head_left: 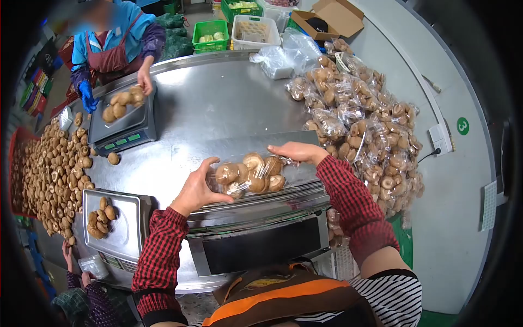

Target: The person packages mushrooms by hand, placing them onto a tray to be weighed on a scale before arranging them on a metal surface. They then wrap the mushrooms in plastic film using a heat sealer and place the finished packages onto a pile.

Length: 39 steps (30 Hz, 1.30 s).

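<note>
A clear plastic bag of mushrooms (252,175) lies sideways in front of me, over the metal wrapping or sealing machine (256,210) at the table's near edge. Thumb and fingers of my left hand (196,188) curve around the bag's left end. At the other end, my right hand (301,153) grips the gathered plastic, thumb stretched along the top; its other fingers are partly hidden. Brown caps and pale stems show through the film.
Filled mushroom bags (354,103) are heaped on the right. Loose mushrooms (52,169) pile up on the left, beside two scales (122,117) carrying mushrooms. A co-worker (117,41) handles mushrooms at the far scale; another person's hands (68,256) show lower left. Crates (211,34) stand behind.
</note>
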Available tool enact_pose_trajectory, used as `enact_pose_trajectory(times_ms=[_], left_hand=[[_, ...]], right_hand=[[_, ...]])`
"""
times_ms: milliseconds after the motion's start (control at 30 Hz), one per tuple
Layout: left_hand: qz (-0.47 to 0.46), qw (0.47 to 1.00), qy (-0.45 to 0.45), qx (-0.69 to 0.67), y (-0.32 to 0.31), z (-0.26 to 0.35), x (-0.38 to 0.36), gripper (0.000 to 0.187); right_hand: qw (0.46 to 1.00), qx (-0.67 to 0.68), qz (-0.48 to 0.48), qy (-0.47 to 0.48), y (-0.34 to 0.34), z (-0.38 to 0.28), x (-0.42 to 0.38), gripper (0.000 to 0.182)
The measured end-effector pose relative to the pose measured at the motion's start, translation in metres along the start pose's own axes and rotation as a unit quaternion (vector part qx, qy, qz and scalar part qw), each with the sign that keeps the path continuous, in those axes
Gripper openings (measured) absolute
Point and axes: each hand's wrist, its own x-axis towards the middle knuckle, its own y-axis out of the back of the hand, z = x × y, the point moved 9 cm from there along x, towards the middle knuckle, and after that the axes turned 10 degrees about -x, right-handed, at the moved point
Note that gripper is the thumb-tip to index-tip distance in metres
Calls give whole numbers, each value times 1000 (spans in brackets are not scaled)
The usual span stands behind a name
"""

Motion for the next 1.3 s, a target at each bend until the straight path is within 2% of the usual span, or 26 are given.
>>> enact_pose_trajectory(times_ms=[100,133,167,200,233,267,300,333,433,467,567,633,700,733,767,833,867,900,967,1033,1100,1133,1167,1233,1267,1300], left_hand=[[63,997,-26,-37,9,-14,-5,99],[18,997,45,-53,9,-20,-8,86],[9,995,67,-77,9,-32,-12,57],[30,993,81,-84,14,-43,-17,47],[50,990,93,-89,16,-53,-19,39],[46,991,94,-89,8,-60,-20,39],[107,984,101,-100,12,-67,-21,35],[165,974,110,-110,16,-74,-26,35],[210,966,115,-94,9,-45,-32,39],[239,965,55,-88,8,-26,-42,41],[211,960,120,-142,-11,-32,-84,41],[147,953,175,-199,-30,-23,-115,41],[106,957,219,-160,-44,-43,-137,40],[114,971,192,-83,-48,-51,-143,40],[122,980,160,-7,-51,-51,-148,41],[113,980,162,-8,-69,-50,-157,39],[170,970,120,-126,-73,-54,-163,37],[221,941,81,-243,-77,-56,-171,36],[219,957,53,-183,-97,-56,-180,35],[184,980,-24,78,-106,-46,-179,37],[167,957,-32,235,-111,-59,-162,36],[169,937,-106,288,-123,-55,-154,35],[162,937,-114,287,-134,-52,-140,35],[177,909,-219,309,-158,-27,-129,35],[154,911,-214,316,-169,-27,-126,34],[147,910,-224,316,-172,-28,-127,34]], right_hand=[[997,-72,-24,-33,-5,27,-15,59],[997,-55,25,46,-4,31,-13,58],[989,-35,72,123,-4,21,-21,58],[988,48,92,117,-9,27,-24,44],[988,49,92,114,-21,30,-25,44],[971,164,132,109,-25,31,-27,40],[939,279,173,105,-28,34,-27,36],[915,369,139,85,-41,36,-21,35],[875,424,228,49,-44,38,-50,37],[869,443,216,51,-48,32,-74,36],[835,526,155,44,-86,31,-140,35],[831,537,141,26,-124,46,-169,35],[838,537,87,-36,-167,52,-190,35],[849,518,98,-46,-182,55,-194,33],[863,475,162,-54,-193,68,-193,32],[870,392,288,-79,-204,80,-194,30],[863,323,376,-93,-199,74,-208,32],[856,332,381,-106,-214,80,-210,32],[831,199,509,-104,-219,84,-235,35],[816,205,525,-125,-239,106,-253,36],[777,132,577,-213,-264,175,-270,36],[748,122,616,-213,-279,192,-269,35],[724,123,638,-233,-291,202,-261,34],[678,257,609,-322,-325,216,-234,30],[617,509,573,-176,-365,224,-189,25],[501,713,490,-6,-396,217,-149,24]])
